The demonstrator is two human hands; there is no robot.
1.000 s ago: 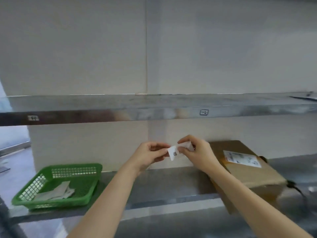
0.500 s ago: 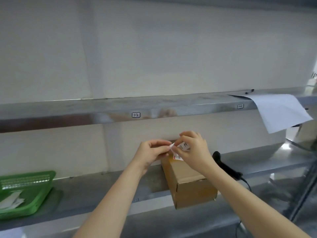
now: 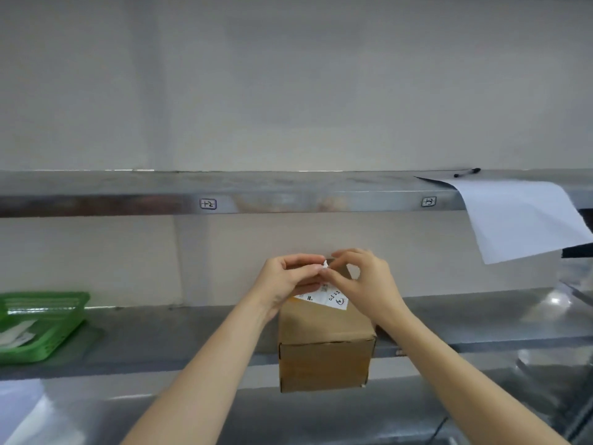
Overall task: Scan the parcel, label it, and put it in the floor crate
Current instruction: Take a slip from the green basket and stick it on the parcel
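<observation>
The parcel (image 3: 325, 345) sits on the shelf (image 3: 179, 335) before me, my hands above it; the basket (image 3: 41, 326) lies far left; the paper sheet (image 3: 519, 216) overhangs the upper shelf (image 3: 288, 194), right.

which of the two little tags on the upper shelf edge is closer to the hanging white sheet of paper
The right-hand small handwritten tag, just left of the overhanging white paper sheet; the other tag sits far left, beyond the cardboard box.
</observation>
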